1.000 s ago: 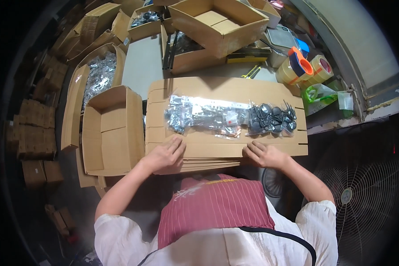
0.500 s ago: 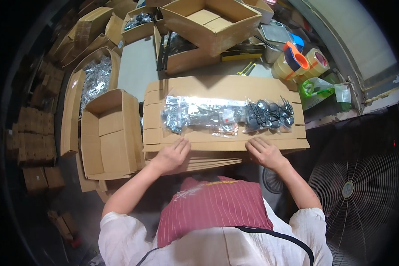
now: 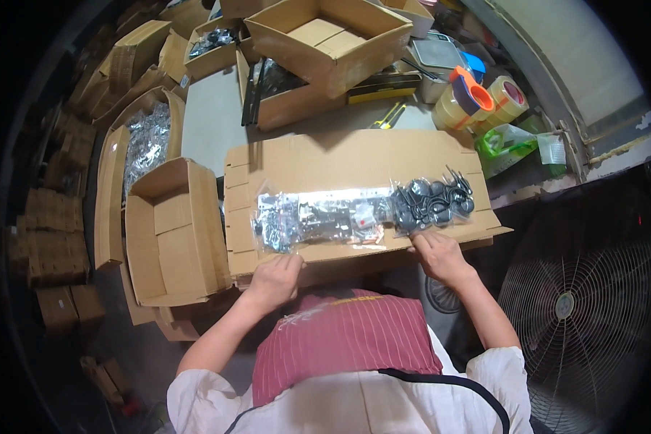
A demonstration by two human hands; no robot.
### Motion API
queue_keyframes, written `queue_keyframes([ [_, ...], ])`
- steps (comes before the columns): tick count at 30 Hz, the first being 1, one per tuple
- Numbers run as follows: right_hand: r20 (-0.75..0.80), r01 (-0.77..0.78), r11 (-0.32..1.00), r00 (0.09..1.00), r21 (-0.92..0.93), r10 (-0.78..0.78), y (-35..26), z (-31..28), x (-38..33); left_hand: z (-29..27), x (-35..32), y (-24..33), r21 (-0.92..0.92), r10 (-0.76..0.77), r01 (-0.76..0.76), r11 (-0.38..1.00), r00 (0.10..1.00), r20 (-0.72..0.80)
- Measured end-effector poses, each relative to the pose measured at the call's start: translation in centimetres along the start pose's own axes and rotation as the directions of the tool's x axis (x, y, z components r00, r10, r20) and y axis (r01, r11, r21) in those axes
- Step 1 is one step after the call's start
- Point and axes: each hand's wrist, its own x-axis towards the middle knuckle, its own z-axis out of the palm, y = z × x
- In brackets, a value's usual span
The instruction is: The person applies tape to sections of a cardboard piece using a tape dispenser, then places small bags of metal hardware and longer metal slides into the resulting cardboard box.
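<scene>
A flat, slotted cardboard sheet [image 3: 325, 155] lies before me. On it rests a clear plastic bag [image 3: 332, 217] of metal hardware, with a small white packet visible inside. At its right end is a clear bag of black round parts [image 3: 434, 202] with dark stems. My left hand [image 3: 276, 281] is closed on the sheet's near edge, left of the middle. Farther right, my right hand [image 3: 442, 257] also pinches that edge, just below the black parts. The thumbs are mostly hidden. More cardboard shows beneath the sheet.
An open cardboard box [image 3: 220, 239] stands at the left, beside a long box of bagged metal parts [image 3: 101, 210]. Behind are another open box [image 3: 296, 54], a yellow cutter [image 3: 389, 116], an orange tape dispenser [image 3: 472, 90] and a green bag [image 3: 506, 148]. A large fan [image 3: 564, 307] stands right.
My left hand has come nearer my body, and my right hand has closed in below the black parts. The sheet's near edge has bent and shifted in their grip. The view has moved slightly.
</scene>
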Motion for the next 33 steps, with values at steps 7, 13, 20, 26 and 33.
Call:
queue_keyframes([
  [7,0.087,0.017,0.999,0.996,0.037,-0.02,0.6,-1.1,1.9,-0.8,0.3,-0.3,-0.096,-0.129,0.131,0.987,0.991,0.032],
  [13,-0.135,0.108,0.994,0.985,0.0,-0.107,1.9,-0.8,4.7,-2.1,1.9,0.2,-0.18,-0.313,0.283,0.942,0.935,-0.17],
  [20,0.104,-0.106,0.99,0.988,-0.09,0.115,3.6,2.0,6.4,0.4,3.3,-4.2,0.222,-0.202,0.189,0.957,0.979,0.039],
  [26,0.123,-0.11,0.991,0.985,-0.072,0.118,4.0,2.5,5.9,-0.3,6.1,-4.5,0.158,-0.123,0.133,0.978,0.99,-0.072],
  [33,0.013,0.015,0.99,1.0,-0.141,-0.013,3.1,1.3,5.0,2.8,13.1,-11.1,0.132,-0.222,0.224,0.966,0.975,-0.026],
])
